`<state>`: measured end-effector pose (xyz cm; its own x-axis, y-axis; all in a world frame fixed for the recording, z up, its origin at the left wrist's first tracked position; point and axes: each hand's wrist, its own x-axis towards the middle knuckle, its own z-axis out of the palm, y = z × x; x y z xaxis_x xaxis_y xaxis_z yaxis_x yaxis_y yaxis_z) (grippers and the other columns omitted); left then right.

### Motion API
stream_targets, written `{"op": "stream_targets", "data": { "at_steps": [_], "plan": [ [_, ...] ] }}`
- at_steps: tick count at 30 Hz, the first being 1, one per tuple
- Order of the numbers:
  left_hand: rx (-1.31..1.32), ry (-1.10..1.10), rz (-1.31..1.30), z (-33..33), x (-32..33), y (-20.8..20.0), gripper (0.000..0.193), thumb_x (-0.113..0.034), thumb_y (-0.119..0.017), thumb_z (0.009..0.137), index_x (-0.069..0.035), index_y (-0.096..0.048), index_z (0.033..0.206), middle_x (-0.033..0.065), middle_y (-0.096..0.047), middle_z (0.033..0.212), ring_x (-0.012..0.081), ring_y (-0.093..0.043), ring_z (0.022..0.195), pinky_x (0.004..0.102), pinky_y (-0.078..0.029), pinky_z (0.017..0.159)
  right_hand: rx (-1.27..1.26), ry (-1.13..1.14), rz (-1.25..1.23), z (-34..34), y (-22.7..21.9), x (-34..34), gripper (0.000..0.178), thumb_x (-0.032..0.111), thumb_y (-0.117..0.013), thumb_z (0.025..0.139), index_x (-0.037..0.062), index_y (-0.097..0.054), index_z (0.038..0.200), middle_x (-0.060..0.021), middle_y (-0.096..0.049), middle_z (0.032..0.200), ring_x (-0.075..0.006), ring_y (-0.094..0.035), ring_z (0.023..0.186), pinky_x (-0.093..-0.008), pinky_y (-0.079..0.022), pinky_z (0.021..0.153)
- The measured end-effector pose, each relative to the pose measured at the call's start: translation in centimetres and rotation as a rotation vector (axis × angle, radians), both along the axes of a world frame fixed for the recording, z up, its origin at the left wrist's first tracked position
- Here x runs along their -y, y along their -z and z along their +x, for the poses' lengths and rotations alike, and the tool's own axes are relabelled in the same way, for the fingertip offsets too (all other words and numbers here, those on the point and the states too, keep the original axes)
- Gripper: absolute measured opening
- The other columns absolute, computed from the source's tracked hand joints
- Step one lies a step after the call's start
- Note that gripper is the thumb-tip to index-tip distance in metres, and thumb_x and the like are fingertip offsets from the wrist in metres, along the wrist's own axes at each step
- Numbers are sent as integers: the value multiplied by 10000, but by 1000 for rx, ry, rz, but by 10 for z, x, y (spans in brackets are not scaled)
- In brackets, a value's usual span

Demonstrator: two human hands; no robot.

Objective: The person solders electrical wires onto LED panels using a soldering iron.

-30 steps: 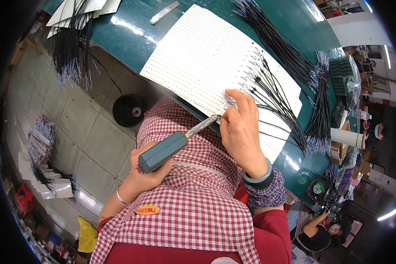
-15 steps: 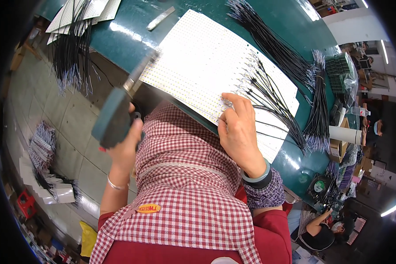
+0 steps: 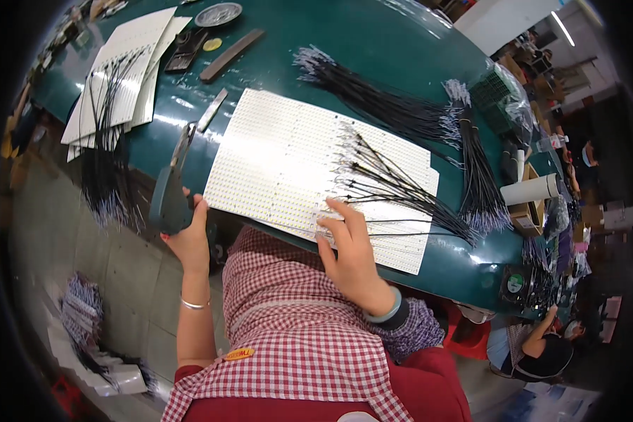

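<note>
My left hand [image 3: 188,235] is wrapped round the handle of a dark green soldering gun [image 3: 169,200], whose metal shaft points up past the left edge of the board. A white LED board [image 3: 274,148], dotted with rows of small yellow chips, lies at the table's front edge. On it rests my right hand [image 3: 352,257], its fingers bent and spread apart, the fingertips touching the board's surface. Black wires [image 3: 401,188] fan over the board's right half, their bared ends on its middle. Two of these run under my right hand, where their ends are hidden.
Bundles of black wires [image 3: 373,91] lie behind the board and another wire bundle [image 3: 475,169] at right. Wired white boards [image 3: 119,91] overhang the table at left. A metal strip [image 3: 232,55], a metal dish [image 3: 218,14] and a white roll [image 3: 531,190] stand around. A co-worker [image 3: 541,348] sits at right.
My left hand has swung the soldering gun more upright, its tip now left of the board. My right hand's fingers have spread from a tighter curl. The view has shifted, showing more of the table's far side.
</note>
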<state>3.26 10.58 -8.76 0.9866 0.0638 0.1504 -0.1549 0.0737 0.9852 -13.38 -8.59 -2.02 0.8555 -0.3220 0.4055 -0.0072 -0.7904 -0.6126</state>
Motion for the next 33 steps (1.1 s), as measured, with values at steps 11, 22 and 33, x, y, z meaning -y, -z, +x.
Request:
{"op": "stream_targets", "data": {
  "at_steps": [11,22,33],
  "plan": [
    [102,-126,308,3,-1,3,310,37,-676,826,62,-609,1128,86,-663,1084,155,-628,966,314,-477,888,-128,-82,850,-26,60,-41,182,99,-607,888,-28,-590,1018,-137,-637,912,-198,-625,805,-296,-501,720],
    [119,-108,89,0,8,1,315,69,-661,816,66,-614,1128,94,-676,1046,173,-644,931,306,-496,863,-288,-244,1312,-18,81,-41,263,146,-582,938,-26,-571,1136,-109,-665,1008,-179,-636,847,-300,-519,746],
    [-25,-36,-79,-89,-11,-71,452,109,-567,872,26,-454,1301,121,-565,1196,193,-569,1050,324,-480,921,487,-102,2050,11,48,-46,416,20,-614,905,60,-485,1299,-63,-568,1253,-181,-529,1168,-311,-462,982]
  ]
}}
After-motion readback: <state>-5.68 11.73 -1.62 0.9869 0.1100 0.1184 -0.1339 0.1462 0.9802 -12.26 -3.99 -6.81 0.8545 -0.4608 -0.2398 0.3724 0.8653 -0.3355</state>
